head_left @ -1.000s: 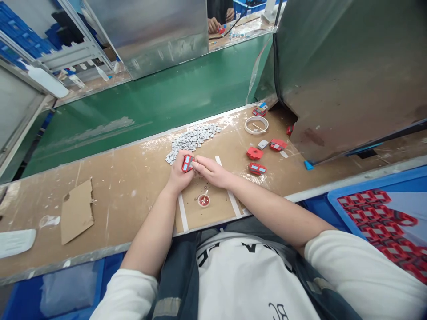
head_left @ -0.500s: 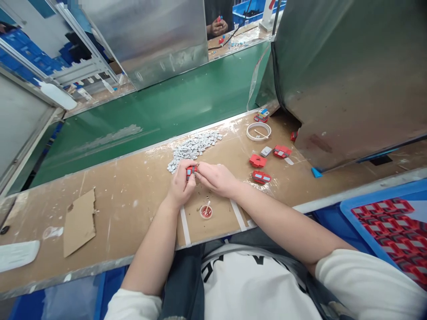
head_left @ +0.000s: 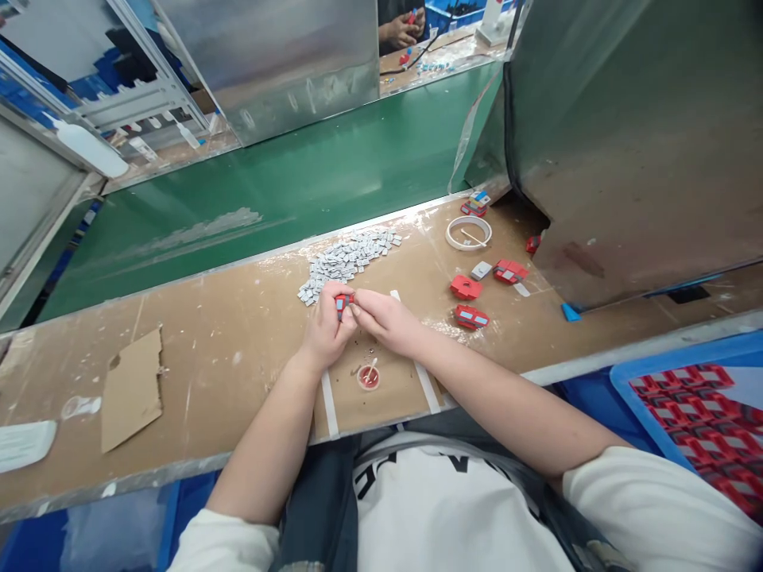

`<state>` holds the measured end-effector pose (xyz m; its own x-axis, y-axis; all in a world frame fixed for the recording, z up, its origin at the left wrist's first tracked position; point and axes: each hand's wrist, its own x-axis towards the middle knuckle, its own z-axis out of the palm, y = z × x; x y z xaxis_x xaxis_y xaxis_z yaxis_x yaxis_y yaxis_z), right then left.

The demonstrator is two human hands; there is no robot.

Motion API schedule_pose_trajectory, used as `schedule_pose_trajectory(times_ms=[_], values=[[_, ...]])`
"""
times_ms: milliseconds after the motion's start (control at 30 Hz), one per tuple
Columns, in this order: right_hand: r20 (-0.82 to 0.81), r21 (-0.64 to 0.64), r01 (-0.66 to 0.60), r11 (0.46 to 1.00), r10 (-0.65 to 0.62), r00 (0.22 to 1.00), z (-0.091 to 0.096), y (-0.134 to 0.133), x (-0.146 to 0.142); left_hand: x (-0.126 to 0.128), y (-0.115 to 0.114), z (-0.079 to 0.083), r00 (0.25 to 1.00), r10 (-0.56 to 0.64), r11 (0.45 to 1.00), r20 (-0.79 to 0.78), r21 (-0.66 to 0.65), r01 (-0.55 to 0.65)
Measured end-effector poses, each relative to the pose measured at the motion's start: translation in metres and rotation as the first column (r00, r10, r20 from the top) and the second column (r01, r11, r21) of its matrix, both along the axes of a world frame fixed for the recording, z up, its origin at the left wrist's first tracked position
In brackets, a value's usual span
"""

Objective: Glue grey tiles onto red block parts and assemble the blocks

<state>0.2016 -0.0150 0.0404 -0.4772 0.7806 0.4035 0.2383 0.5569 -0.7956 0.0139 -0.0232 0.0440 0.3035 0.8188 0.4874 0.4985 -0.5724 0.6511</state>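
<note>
My left hand (head_left: 329, 327) is closed round a small red toy car piece (head_left: 342, 303) with grey and light-blue parts, held above the table. My right hand (head_left: 386, 318) meets it from the right, with thumb and fingers pinched together at the piece's right end. Fingers cover most of the piece. Just beyond the hands lies a heap of small grey-white flat pieces (head_left: 349, 258). Nearer my body stands a small round cup (head_left: 369, 377) of red liquid, with a white stick leaning in it.
Right of my hands lie red pieces (head_left: 471, 316), a tape roll (head_left: 469, 233) and a small white box (head_left: 481, 271). A blue tray (head_left: 625, 381) of red parts sits at far right. Torn cardboard (head_left: 134, 389) lies left. Beyond the green belt (head_left: 286, 191), a co-worker's hands (head_left: 402, 32) hold something red.
The camera view has shifted slightly. Both my hands stay together on the red toy car piece, with only small finger movement. The co-worker's hands have shifted a little.
</note>
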Motion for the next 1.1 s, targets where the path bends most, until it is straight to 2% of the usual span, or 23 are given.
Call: schedule_pose_trajectory(times_ms=[67, 133, 200, 300, 433, 633, 733, 833, 933, 1033, 1100], values=[[0.021, -0.022, 0.004, 1.000, -0.004, 1.000, 0.001, 0.004, 0.001, 0.001, 0.002, 0.000, 0.996, 0.032, 0.981, 0.083, -0.192, -0.015], [0.078, -0.039, 0.009, 0.999, -0.006, 0.997, 0.002, 0.008, 0.002, 0.002, 0.004, -0.001, 0.981, 0.059, 0.926, 0.186, -0.376, 0.016], [0.144, -0.059, 0.014, 0.998, -0.005, 0.990, 0.003, 0.010, 0.004, 0.002, 0.006, -0.003, 0.959, 0.060, 0.872, 0.276, -0.482, 0.084], [0.224, -0.085, 0.032, 0.996, -0.012, 0.975, 0.004, 0.011, 0.004, 0.002, 0.008, -0.005, 0.939, 0.067, 0.842, 0.339, -0.523, 0.129], [0.297, -0.106, 0.062, 0.992, -0.028, 0.955, 0.003, 0.009, 0.002, 0.003, 0.008, -0.006, 0.936, 0.114, 0.831, 0.332, -0.549, 0.093], [0.319, -0.180, 0.111, 0.977, -0.048, 0.946, 0.000, 0.008, -0.003, 0.007, 0.007, -0.008, 0.899, 0.207, 0.774, 0.386, -0.627, 0.091], [0.228, -0.215, 0.068, 0.974, -0.017, 0.973, 0.004, 0.008, 0.000, 0.012, 0.008, -0.002, 0.804, 0.242, 0.722, 0.543, -0.655, 0.225], [0.134, -0.207, 0.033, 0.978, -0.005, 0.991, 0.017, 0.002, 0.008, 0.013, 0.011, 0.011, 0.610, 0.273, 0.668, 0.743, -0.603, 0.436], [0.256, -0.108, 0.023, 0.994, 0.006, 0.967, 0.031, -0.011, 0.016, 0.008, 0.013, 0.023, 0.457, 0.288, 0.630, 0.842, -0.526, 0.571], [0.435, -0.032, -0.097, 0.995, 0.101, 0.895, 0.036, -0.028, 0.022, 0.004, 0.012, 0.029, 0.401, 0.291, 0.595, 0.868, -0.493, 0.635], [0.488, -0.024, -0.155, 0.988, 0.147, 0.861, 0.033, -0.036, 0.026, 0.003, 0.011, 0.029, 0.388, 0.291, 0.578, 0.875, -0.484, 0.657]])
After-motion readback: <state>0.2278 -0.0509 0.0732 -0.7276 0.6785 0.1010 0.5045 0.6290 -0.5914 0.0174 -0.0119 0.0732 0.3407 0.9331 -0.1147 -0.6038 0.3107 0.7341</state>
